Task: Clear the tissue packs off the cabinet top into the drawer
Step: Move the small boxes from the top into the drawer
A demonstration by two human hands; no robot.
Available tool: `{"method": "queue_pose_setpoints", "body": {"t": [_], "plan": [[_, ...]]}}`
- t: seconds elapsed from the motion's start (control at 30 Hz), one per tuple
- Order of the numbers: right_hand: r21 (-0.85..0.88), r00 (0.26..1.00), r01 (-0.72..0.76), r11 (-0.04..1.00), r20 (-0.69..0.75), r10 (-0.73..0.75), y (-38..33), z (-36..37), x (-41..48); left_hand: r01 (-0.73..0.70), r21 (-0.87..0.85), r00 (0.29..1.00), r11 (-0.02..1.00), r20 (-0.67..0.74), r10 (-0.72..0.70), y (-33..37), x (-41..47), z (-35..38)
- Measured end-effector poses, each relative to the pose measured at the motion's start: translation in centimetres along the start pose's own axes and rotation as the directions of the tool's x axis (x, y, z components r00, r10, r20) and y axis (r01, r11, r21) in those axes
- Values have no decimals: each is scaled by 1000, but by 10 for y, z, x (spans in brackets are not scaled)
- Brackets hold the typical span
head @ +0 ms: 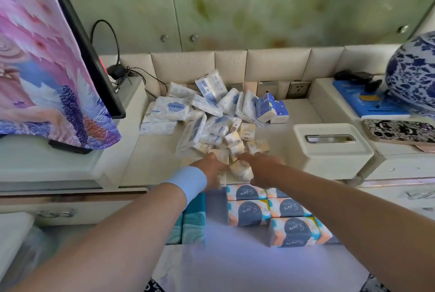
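A heap of tissue packs [207, 112] in white and blue wrappers lies on the cream cabinet top [275, 131], with smaller yellowish packs [257, 145] at its near edge. My left hand [211, 170], a light blue band on its wrist, curls over small packs at that near edge. My right hand [262, 170] is beside it, and a small white pack [241, 170] sits gripped between the two hands. Below them the drawer [216, 228] stands open, holding large orange-and-navy packs [246, 212] and teal packs [194, 220].
A white tissue box [329, 148] stands right of the heap. Further right are a patterned phone case [400, 130], a blue box [367, 102] and a blue-and-white vase [414, 75]. A cloth-covered screen [47, 56] and cables [122, 73] are at the left, wall sockets [299, 89] behind.
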State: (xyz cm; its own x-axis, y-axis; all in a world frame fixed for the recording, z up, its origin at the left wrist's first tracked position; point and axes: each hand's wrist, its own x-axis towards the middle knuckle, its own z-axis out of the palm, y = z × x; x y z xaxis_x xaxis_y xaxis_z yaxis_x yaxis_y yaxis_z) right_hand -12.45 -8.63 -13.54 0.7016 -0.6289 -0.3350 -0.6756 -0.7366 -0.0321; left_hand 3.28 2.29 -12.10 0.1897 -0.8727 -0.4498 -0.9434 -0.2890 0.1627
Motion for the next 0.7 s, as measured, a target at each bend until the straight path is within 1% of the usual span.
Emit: {"method": "queue_pose_setpoints", "body": {"t": [0.13,0.23,0.33,0.4,0.53,0.6,0.67,0.7], "plan": [[-34,998,15,999,-61,-17,-2,-3,3,-27,-54,996,998,-81,23,1,5,9],[-25,998,10,1000,-57,-11,-2,-4,5,-46,-54,992,998,-122,39,1,7,12],[19,998,12,1000,-57,-11,0,-8,8,-28,-46,987,999,-159,20,2,8,13],[24,999,24,999,-48,-22,2,-12,9,-15,-21,988,1000,-156,11,4,7,12],[2,993,86,996,82,-86,2,-12,2,-30,19,995,999,-96,32,7,4,10],[-24,983,84,996,164,-79,1,-12,-4,-37,53,998,998,-45,39,4,-1,11],[-24,970,68,997,235,-60,-4,-15,-12,-15,51,1000,999,-14,16,1,-7,10],[-18,963,83,996,258,-76,-9,-16,-17,5,26,1000,1000,-11,-5,-1,-11,8]]}}
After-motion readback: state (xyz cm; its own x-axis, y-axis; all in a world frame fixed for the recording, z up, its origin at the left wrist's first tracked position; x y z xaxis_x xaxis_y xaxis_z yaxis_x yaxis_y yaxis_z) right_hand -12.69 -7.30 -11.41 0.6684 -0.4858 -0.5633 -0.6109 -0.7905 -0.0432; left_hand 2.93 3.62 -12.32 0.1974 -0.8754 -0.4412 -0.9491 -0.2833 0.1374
